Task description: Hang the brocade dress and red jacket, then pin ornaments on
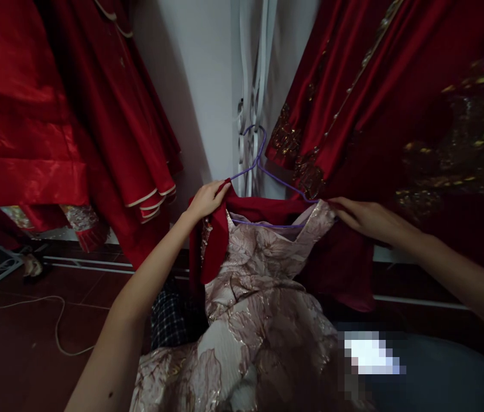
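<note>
A pale pink dress (263, 252) with a shiny floral pattern hangs on a purple wire hanger (282, 181), its skirt spreading down toward me. Red cloth (218, 243) with a beaded edge lies over the dress's left side and also shows behind its neckline. At the hanger's left shoulder, my left hand (207, 200) is closed on the red cloth, thumb on top. My right hand (360, 216) pinches the dress's right shoulder strap at the other end of the hanger; some of its fingertips are hidden behind the cloth.
Red garments (108, 114) hang on the left, and red gowns with gold sequins (477, 131) hang on the right. White metal scrollwork (250, 68) stands behind the hanger. A thin cable (57, 320) runs over the dark floor. A blurred bright patch is at lower right.
</note>
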The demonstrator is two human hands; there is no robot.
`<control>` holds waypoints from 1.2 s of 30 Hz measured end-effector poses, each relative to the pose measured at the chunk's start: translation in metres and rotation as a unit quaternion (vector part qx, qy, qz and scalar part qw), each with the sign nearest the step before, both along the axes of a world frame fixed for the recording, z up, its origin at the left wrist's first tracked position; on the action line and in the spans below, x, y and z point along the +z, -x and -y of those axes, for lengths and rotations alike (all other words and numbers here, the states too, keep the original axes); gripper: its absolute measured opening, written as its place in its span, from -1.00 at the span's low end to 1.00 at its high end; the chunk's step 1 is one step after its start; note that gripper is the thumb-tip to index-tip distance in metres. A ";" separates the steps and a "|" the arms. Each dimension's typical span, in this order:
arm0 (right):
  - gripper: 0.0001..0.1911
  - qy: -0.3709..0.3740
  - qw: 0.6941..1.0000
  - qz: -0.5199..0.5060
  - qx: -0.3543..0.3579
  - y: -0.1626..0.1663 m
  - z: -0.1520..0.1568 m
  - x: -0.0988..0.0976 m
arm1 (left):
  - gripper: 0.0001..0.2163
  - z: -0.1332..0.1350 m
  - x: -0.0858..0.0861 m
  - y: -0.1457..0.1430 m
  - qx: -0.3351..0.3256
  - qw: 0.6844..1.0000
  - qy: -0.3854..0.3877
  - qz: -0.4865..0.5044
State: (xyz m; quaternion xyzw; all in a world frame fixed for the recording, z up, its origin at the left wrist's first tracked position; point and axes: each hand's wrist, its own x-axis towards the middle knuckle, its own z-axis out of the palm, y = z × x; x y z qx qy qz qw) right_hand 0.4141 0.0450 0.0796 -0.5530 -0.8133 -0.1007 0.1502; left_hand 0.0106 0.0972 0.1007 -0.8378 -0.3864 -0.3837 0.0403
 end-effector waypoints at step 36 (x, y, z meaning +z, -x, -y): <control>-0.80 -0.032 0.817 -0.571 0.076 0.236 0.010 -0.067 | -0.93 0.040 -0.049 -0.051 0.086 0.994 0.064 0.011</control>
